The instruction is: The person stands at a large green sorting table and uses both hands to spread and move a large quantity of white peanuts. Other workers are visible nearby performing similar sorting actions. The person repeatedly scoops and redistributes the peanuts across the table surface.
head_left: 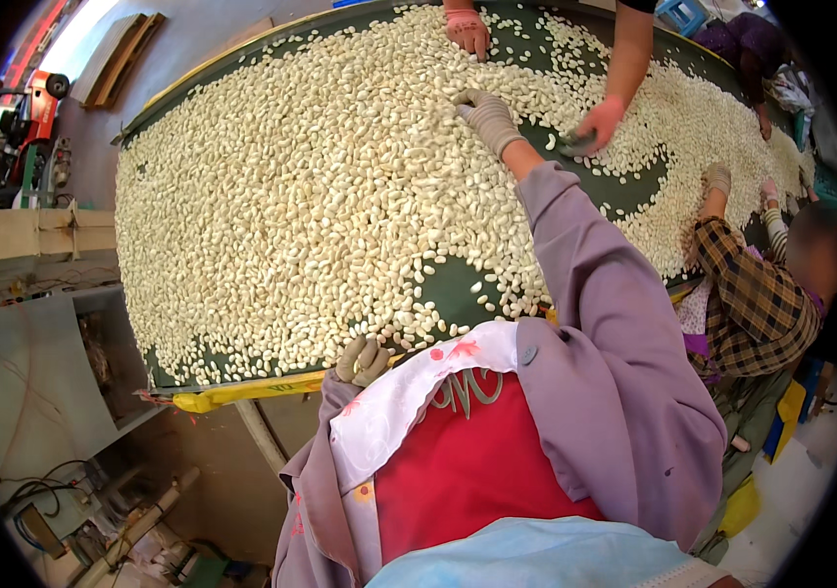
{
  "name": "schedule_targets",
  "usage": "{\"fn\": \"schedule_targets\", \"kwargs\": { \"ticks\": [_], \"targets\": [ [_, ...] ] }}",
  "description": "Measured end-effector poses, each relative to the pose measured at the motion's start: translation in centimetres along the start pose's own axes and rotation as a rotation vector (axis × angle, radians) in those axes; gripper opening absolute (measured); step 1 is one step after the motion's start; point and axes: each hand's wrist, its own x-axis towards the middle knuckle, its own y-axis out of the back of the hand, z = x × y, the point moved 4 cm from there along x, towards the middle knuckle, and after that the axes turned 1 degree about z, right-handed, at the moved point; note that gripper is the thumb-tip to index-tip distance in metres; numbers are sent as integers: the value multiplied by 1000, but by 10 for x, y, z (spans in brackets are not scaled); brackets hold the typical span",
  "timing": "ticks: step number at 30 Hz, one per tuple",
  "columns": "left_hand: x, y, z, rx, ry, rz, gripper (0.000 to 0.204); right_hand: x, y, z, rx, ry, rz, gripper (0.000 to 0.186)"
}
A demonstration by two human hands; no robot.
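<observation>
Pale, cream-white beans [311, 196] cover most of a long dark green sorting table [453, 289] in front of me. My right hand [487, 116], in a greyish knit glove, reaches across to the far side. Its fingers are extended and slightly bent, with the tips among the beans. Close to my body, my left hand [362, 361], gloved alike, rests at the table's yellow near edge beside the beans. Its fingers are curled in, and whatever they hold, if anything, is hidden.
Opposite me, a co-worker's pink-gloved hand [467, 33] touches the beans; another hand [597, 127] sweeps, blurred. To the right, a person in a checked shirt [757, 294] works with a gloved hand [716, 177]. Wooden boards [117, 61] and a grey metal cabinet [36, 363] stand left.
</observation>
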Motion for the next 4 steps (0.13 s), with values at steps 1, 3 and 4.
{"fn": "schedule_targets", "kwargs": {
  "ticks": [1,3,4],
  "targets": [
    [5,-6,-2,-5,8,-28,40,11,1,1,-12,29,20,24],
    [8,-7,-7,-30,39,-94,40,23,2,-2,-31,82,63,24],
    [12,-6,-6,-31,35,-96,40,30,0,-2,-20,59,19,26]
  ]
}}
